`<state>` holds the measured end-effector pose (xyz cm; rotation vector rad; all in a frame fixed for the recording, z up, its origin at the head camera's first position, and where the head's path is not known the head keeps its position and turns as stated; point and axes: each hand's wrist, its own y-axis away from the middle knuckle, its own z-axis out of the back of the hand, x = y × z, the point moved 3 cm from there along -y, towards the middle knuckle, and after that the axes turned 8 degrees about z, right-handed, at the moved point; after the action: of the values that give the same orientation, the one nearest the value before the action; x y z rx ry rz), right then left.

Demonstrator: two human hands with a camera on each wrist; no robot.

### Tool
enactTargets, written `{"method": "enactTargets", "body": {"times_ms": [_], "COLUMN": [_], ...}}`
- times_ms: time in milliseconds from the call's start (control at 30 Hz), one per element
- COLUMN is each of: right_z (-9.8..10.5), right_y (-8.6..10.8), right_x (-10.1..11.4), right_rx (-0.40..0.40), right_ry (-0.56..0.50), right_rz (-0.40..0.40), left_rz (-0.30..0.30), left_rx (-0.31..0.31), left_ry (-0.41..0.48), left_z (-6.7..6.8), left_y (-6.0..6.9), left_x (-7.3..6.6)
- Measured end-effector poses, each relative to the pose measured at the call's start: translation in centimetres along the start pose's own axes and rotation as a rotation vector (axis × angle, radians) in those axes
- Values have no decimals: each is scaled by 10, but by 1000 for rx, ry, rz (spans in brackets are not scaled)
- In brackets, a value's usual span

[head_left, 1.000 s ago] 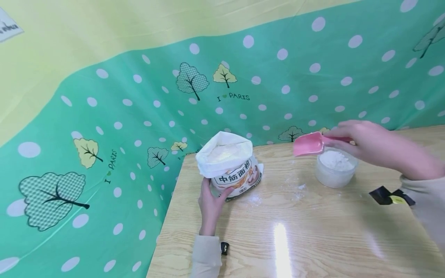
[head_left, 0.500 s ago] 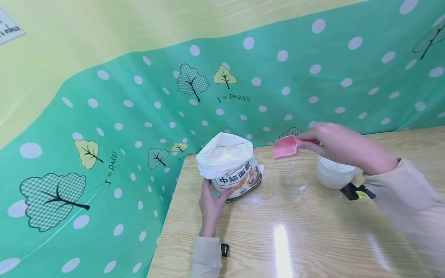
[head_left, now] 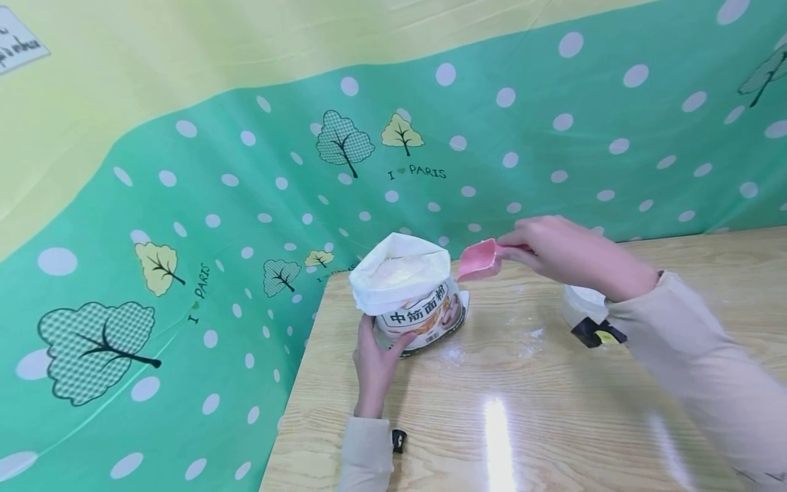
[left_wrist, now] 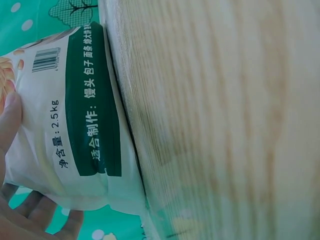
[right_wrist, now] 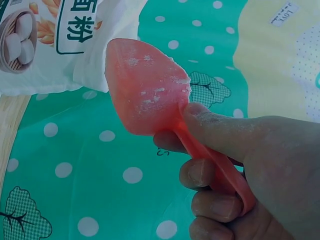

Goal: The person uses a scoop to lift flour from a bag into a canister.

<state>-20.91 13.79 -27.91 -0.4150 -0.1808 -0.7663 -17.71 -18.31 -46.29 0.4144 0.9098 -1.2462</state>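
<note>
An open flour bag (head_left: 424, 318) with its white top folded back stands on the table's left side, flour (head_left: 399, 271) showing inside. My left hand (head_left: 374, 362) grips the bag's lower side, thumb across the printed front; in the left wrist view the fingers (left_wrist: 42, 212) curl under its edge. My right hand (head_left: 559, 249) holds a pink scoop (head_left: 479, 260) by its handle, just right of the bag's mouth. White powder clings to the scoop (right_wrist: 147, 90) in the right wrist view. Behind my right forearm, a tub (head_left: 578, 304) of white powder is partly hidden.
The wooden table (head_left: 467, 424) has spilled powder (head_left: 531, 338) between bag and tub. A green and yellow dotted cloth (head_left: 492, 137) hangs along the back and left. Dark bands with small devices sit on both wrists.
My right hand has carried the pink scoop leftward from above the tub to beside the bag's mouth. The left hand and the bag have stayed in place.
</note>
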Motion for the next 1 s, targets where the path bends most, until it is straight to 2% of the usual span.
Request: {"method": "enactTargets", "body": {"times_ms": [233, 567, 1000], "right_z": [-5, -11, -26], "right_y": [-13, -30, -57], "right_x": [3, 7, 13], "right_rx": [22, -8, 37], "right_ry": [-6, -3, 33], "right_rz": [-29, 8, 8], "left_rz": [14, 14, 17], "left_rx": [2, 5, -1], "left_ry": [-4, 1, 0], "left_z": [0, -1, -2], "left_y": [-1, -2, -2], "left_x": [1, 2, 3]}}
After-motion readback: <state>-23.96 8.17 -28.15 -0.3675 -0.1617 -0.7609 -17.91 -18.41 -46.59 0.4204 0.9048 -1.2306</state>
